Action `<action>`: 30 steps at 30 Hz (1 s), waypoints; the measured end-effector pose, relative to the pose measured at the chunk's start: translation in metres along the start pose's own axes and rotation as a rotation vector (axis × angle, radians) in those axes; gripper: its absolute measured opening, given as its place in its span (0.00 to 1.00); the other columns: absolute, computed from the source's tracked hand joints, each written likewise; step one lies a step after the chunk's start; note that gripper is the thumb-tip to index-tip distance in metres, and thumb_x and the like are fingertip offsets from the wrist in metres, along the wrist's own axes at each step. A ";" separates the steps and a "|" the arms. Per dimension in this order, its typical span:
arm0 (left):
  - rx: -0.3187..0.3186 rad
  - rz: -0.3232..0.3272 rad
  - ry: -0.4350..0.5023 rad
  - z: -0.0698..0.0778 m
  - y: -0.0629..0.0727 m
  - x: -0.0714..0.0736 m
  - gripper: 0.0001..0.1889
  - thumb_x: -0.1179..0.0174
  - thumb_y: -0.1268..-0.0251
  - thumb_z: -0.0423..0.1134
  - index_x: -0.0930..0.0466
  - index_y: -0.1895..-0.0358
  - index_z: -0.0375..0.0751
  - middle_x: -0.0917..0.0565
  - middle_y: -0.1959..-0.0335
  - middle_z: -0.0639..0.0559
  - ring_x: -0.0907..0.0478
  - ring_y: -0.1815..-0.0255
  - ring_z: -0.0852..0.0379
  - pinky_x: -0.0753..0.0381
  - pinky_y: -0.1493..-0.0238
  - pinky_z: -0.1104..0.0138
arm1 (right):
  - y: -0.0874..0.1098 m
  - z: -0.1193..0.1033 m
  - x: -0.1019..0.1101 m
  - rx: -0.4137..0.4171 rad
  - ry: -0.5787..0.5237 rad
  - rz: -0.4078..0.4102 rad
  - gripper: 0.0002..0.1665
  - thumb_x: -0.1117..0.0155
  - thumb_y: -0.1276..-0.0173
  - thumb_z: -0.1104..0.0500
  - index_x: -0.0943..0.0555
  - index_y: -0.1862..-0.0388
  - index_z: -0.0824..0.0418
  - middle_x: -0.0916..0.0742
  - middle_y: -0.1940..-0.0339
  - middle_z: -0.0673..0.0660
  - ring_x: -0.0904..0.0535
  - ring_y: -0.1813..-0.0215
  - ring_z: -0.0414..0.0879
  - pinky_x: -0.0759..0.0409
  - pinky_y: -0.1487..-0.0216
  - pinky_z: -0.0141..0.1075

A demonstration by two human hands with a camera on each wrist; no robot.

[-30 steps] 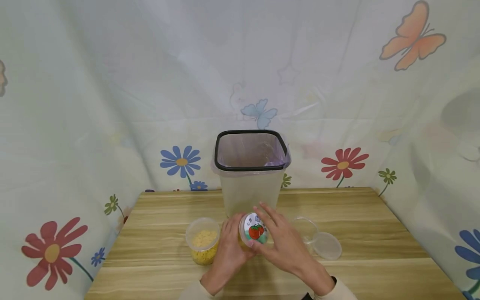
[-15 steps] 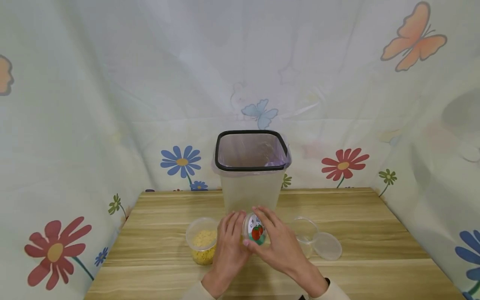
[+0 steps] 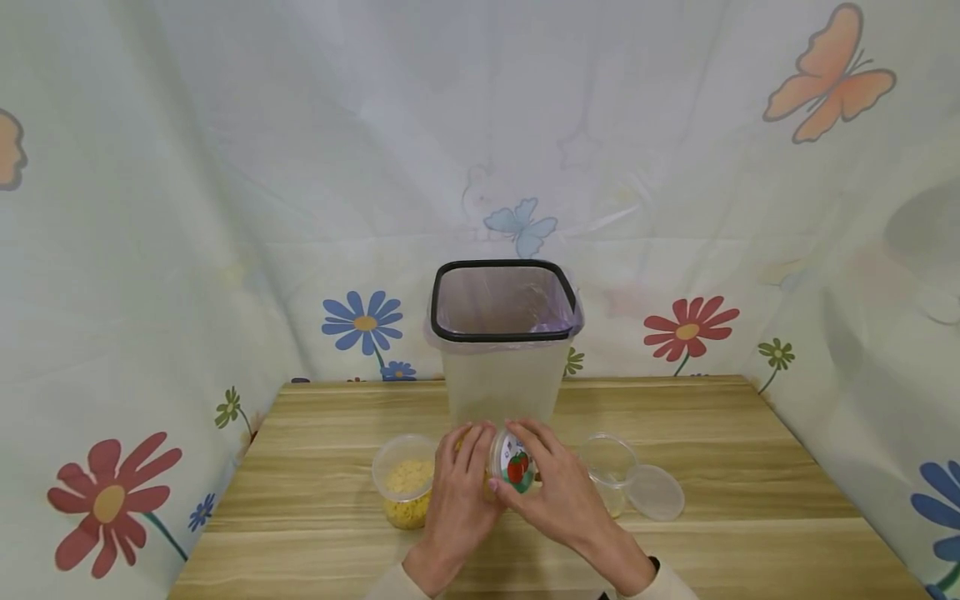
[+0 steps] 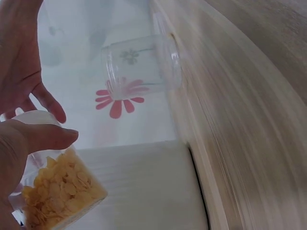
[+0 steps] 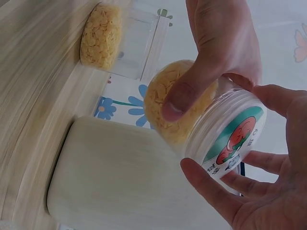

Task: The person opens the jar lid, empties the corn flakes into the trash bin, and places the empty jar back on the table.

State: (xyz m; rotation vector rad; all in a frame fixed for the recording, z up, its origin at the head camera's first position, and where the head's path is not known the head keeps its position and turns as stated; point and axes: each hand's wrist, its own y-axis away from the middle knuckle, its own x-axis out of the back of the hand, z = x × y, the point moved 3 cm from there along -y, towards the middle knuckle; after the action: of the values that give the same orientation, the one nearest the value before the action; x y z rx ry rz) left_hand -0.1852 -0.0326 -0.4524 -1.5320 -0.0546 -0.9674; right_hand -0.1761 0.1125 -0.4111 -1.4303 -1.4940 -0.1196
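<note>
My left hand (image 3: 465, 492) grips a clear plastic jar (image 5: 158, 103) of yellow flakes, its thumb pressed along the side. The jar is tilted, with its lid turned toward my right hand (image 3: 562, 496). That clear-rimmed lid (image 5: 235, 136) bears a white and green label with red tomatoes. My right thumb and fingers curve round the lid's rim, the palm apart from its face. In the left wrist view the flakes (image 4: 67, 187) lie in the lower part of the jar. Left of my hands stands a clear tub (image 3: 408, 492), partly filled with yellow flakes and without a lid.
Behind my hands stands a pale bin (image 3: 502, 383) with a black rim and a purple liner. On the right are a clear container (image 3: 607, 454), with nothing seen inside, and a flat translucent lid (image 3: 656, 492). A floral curtain (image 3: 360, 167) surrounds the wooden table (image 3: 337, 417).
The jar has tipped over, so its lid faces more to the right, and has shifted slightly right. My left fingers have come up over the jar; my right hand stays at the lid.
</note>
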 end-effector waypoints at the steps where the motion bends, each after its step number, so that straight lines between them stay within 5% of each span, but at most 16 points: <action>1: -0.004 0.002 -0.002 0.000 0.000 0.000 0.44 0.20 0.64 0.48 0.28 0.37 0.42 0.22 0.41 0.49 0.28 0.39 0.45 0.28 0.34 0.54 | 0.000 0.000 0.000 0.007 -0.008 0.001 0.41 0.24 0.46 0.47 0.25 0.34 0.58 0.22 0.36 0.59 0.16 0.56 0.48 0.22 0.69 0.25; 21: -0.045 0.024 0.041 -0.003 0.000 0.000 0.44 0.20 0.68 0.50 0.27 0.40 0.41 0.20 0.45 0.49 0.26 0.42 0.49 0.28 0.36 0.53 | 0.002 0.001 0.007 0.116 -0.050 -0.020 0.42 0.20 0.49 0.51 0.25 0.35 0.58 0.21 0.37 0.58 0.17 0.48 0.51 0.16 0.63 0.28; 30: -0.022 -0.024 0.110 -0.005 -0.001 0.002 0.48 0.18 0.71 0.49 0.27 0.38 0.42 0.21 0.42 0.50 0.27 0.39 0.49 0.30 0.33 0.54 | 0.002 0.001 0.010 0.337 0.104 -0.011 0.45 0.17 0.55 0.52 0.24 0.36 0.54 0.22 0.34 0.58 0.22 0.37 0.54 0.16 0.46 0.46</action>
State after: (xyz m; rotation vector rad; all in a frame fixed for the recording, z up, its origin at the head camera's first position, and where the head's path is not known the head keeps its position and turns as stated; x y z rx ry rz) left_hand -0.1867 -0.0376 -0.4508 -1.4987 0.0157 -1.0730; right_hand -0.1731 0.1208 -0.4055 -1.1284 -1.3627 0.0488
